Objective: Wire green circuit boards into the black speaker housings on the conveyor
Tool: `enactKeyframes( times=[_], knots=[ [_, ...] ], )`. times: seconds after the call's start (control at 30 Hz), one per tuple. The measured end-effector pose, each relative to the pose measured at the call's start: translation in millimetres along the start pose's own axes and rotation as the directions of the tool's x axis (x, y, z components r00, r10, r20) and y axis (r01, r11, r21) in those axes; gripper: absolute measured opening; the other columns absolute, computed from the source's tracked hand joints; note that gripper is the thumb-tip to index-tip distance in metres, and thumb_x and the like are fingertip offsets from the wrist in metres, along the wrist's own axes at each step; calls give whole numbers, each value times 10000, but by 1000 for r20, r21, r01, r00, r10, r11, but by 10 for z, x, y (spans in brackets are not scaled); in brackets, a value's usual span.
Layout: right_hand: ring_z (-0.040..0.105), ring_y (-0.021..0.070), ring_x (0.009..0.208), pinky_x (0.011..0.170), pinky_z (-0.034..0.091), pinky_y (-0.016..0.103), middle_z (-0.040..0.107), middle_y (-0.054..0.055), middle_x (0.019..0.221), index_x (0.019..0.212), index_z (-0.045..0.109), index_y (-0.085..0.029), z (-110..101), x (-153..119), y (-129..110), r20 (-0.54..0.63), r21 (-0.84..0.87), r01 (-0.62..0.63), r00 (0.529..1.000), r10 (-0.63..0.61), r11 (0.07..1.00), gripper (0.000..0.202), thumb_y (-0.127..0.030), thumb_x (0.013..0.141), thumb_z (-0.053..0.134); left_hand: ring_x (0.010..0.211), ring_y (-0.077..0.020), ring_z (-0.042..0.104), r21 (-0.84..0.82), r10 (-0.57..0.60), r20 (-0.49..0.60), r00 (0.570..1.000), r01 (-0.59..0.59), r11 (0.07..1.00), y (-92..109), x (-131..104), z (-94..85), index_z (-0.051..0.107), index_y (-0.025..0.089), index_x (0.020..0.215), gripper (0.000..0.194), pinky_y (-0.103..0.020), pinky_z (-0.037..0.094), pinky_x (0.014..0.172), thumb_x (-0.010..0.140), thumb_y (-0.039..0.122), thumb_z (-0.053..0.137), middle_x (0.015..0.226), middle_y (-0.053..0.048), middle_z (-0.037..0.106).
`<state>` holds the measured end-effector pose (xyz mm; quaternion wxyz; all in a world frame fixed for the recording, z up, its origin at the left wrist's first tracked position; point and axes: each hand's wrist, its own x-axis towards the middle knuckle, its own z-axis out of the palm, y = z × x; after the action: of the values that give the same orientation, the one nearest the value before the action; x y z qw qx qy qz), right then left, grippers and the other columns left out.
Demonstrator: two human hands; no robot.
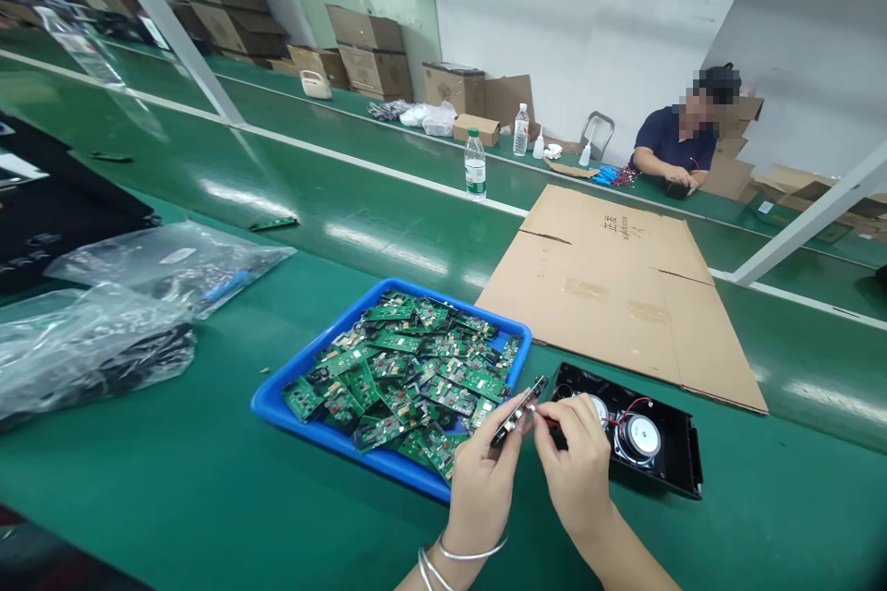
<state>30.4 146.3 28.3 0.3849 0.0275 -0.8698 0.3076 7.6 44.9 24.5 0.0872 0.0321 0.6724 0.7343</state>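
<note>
My left hand (pixel 481 471) grips a circuit board (pixel 511 423) on edge, thumb on one face and fingers on the other. Close against that board, my right hand (pixel 577 457) pinches a small white wire plug (pixel 532 407); its tip is partly hidden by the fingers. Just beyond the right hand lies an open black speaker housing (pixel 669 464) with two round speakers (pixel 638 439) and a red wire (pixel 627 413). Left of my hands, a blue tray (pixel 277 416) is heaped with green circuit boards (pixel 398 365).
A flattened cardboard sheet (pixel 610 295) lies behind the housing. Clear plastic bags (pixel 103 351) are on the left of the green table (pixel 228 499). A water bottle (pixel 475 166) stands farther back. Across the bench, a person (pixel 675 143) handles a dark object. White slanted posts (pixel 810 212) rise nearby.
</note>
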Motion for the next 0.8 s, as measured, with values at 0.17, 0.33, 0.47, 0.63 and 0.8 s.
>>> enactKeyframes(
  times=[0.17,0.33,0.47,0.63,0.8],
  knots=[
    [469,125,658,596,408,262,542,20,703,807,534,-162,33,-20,-5,-14,-28,-5,1000,4,1000,99,-127,867,462,849,-240,616,11,10,27,1000,-10,1000,-42,18,3,656,232,994,281,-338,491,820,749,347,578,975,-54,668],
    [466,126,667,605,394,264,548,21,715,830,527,-164,55,-33,15,-50,-27,24,998,-25,999,84,-105,862,477,995,-245,571,-79,5,65,998,0,997,-56,30,-13,650,218,998,321,-318,472,883,709,357,636,1040,-62,639],
    [472,126,652,603,372,278,560,24,711,827,539,-167,83,-48,32,-94,-52,69,993,-73,996,97,-107,865,473,974,-252,577,-262,-29,69,997,46,964,-134,54,-10,660,171,931,336,-357,487,872,713,425,628,1022,-91,628],
    [480,128,650,606,362,286,568,29,710,799,560,-166,120,-65,57,-109,-57,60,992,-66,997,158,-122,881,432,935,-238,589,-406,-124,36,992,128,905,-202,71,27,654,170,828,333,-357,512,831,623,426,712,900,-53,637],
    [443,130,638,605,348,290,547,26,663,736,555,-158,154,-52,28,-61,-87,75,995,-80,993,242,-133,900,379,872,-228,599,-338,-184,74,980,199,920,-103,128,-74,628,159,761,365,-325,534,756,541,418,763,811,-34,638]
  ],
)
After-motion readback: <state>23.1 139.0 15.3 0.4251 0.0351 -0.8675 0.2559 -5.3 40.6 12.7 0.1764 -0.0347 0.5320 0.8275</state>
